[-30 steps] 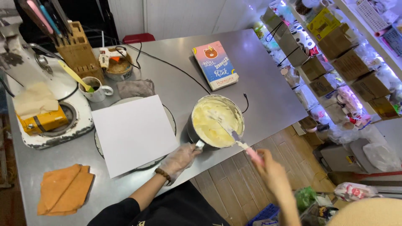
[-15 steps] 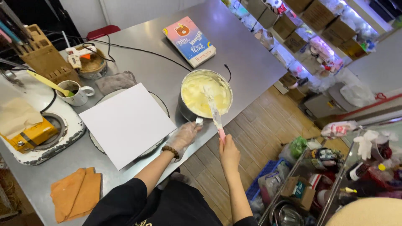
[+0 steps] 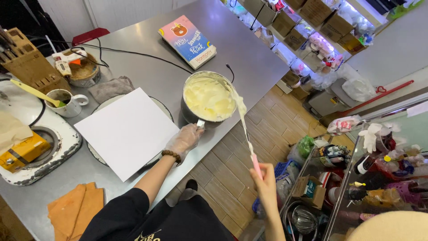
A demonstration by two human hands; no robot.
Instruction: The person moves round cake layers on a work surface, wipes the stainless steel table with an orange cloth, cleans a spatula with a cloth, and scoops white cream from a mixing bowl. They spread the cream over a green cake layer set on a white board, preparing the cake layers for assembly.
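A metal saucepan (image 3: 187,111) full of pale yellow cream stands near the front edge of the steel table (image 3: 249,53). My left hand (image 3: 183,139), in a clear glove with a bead bracelet at the wrist, grips the pan's short handle. My right hand (image 3: 264,183) holds the pink handle of a long spatula (image 3: 244,129). The cream-coated blade reaches up to the pan's right rim. A white square board (image 3: 127,131) lies on a round turntable just left of the pan.
A pastel book (image 3: 187,41) lies behind the pan, with a black cable (image 3: 133,54) running past it. A mug (image 3: 67,102), grey cloth (image 3: 109,88), knife block (image 3: 24,64) and orange cloths (image 3: 73,209) sit to the left. Shelves of boxes and a cluttered cart stand to the right.
The spatula has come out of the cream and now rests at the pan's right rim, with my right hand drawn back and lower. My left hand stays on the handle.
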